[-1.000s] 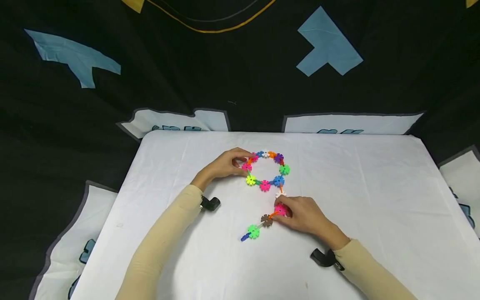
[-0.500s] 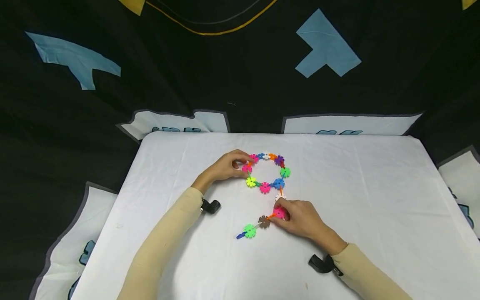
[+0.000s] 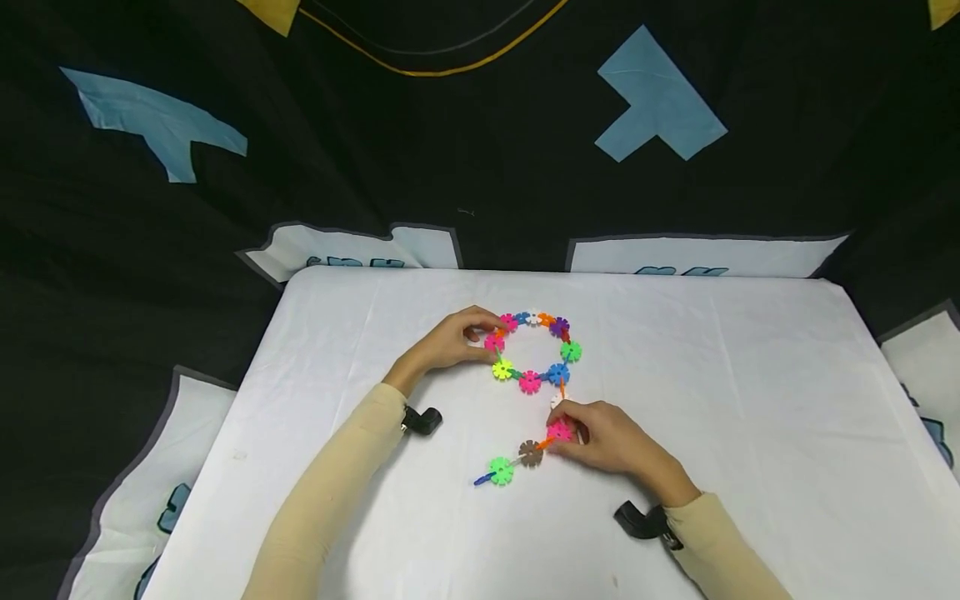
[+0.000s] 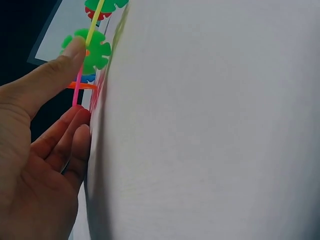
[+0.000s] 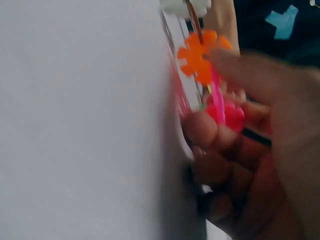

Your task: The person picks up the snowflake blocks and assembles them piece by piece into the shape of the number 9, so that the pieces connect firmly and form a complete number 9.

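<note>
On the white-covered table lies a chain of colourful snowflake-shaped interlocking discs, bent into a ring with a tail. My left hand (image 3: 457, 340) pinches the ring's left side at a pink disc (image 3: 493, 342). In the left wrist view, the thumb touches a green disc (image 4: 95, 51), with the fingertips below it. Nearer me, my right hand (image 3: 611, 442) grips a pink disc (image 3: 559, 430) in the tail. An orange disc (image 5: 202, 56) shows by that thumb in the right wrist view. A brown disc (image 3: 530, 453), a green disc (image 3: 501, 471) and an edge-on dark blue disc (image 3: 484, 478) end the tail.
White cloth covers the table (image 3: 750, 400). Behind it hangs a black backdrop (image 3: 420, 158) with blue patches and a yellow line. Both wrists wear black camera mounts, such as the left one (image 3: 422, 420).
The tail's end has swung slightly left and away from me, with the right hand still gripping it. The left hand keeps its hold on the ring. The head view has tilted up slightly.
</note>
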Demonstrator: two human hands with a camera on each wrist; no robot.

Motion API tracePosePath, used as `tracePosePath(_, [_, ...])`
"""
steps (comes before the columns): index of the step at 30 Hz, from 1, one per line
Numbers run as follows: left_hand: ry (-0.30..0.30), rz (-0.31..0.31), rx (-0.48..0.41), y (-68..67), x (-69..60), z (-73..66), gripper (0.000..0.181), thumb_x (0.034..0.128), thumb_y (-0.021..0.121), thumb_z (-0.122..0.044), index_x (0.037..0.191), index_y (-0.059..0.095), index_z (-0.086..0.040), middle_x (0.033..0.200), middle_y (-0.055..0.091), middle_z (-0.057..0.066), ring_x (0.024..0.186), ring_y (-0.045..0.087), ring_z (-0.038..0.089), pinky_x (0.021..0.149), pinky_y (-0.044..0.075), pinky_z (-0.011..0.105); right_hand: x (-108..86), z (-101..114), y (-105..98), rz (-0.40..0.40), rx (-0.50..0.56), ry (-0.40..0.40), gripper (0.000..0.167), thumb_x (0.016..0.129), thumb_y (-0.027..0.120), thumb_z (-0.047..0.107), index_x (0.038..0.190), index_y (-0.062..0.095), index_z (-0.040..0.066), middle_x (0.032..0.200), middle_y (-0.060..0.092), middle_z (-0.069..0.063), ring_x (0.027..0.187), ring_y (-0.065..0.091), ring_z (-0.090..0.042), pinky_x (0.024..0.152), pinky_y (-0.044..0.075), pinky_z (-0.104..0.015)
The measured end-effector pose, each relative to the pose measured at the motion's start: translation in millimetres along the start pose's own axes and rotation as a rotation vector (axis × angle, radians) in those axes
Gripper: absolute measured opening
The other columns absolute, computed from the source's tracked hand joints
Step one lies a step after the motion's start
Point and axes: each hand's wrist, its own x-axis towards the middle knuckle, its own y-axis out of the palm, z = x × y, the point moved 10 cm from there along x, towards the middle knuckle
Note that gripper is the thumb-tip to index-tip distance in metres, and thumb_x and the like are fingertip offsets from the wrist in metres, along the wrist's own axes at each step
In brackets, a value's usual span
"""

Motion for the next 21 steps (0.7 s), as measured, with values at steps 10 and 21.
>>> tracePosePath(10, [0.004,0.011,-0.006,1.5,-2.2,6.7,0.053,0.0762,0.085,-0.023,0.126,0.066,-0.018,0.129,0.059,-0.001,0.110,0.056,0.017,0.092,0.046,0.033,1.4,-4.7,4.1,0.082,0.078,0.015,0.032,0.079,0.081,0.039,0.103,0.064,0.027,0.063,0.046,0.012,0.055,0.041,0.001,0.052,0.037,-0.018])
tracePosePath(21, [-0.024,0.061,-0.032,3.5,-2.4,8.3,0.058,0.0763,0.085,-0.025,0.129,0.063,-0.021,0.133,0.056,-0.002,0.112,0.052,0.018,0.097,0.044,0.034,0.8,-4.3,2.3,0.042,0.066,0.005,0.035,0.079,0.081,0.040,0.106,0.065,0.025,0.067,0.049,0.012,0.057,0.041,0.002,0.054,0.038,-0.018])
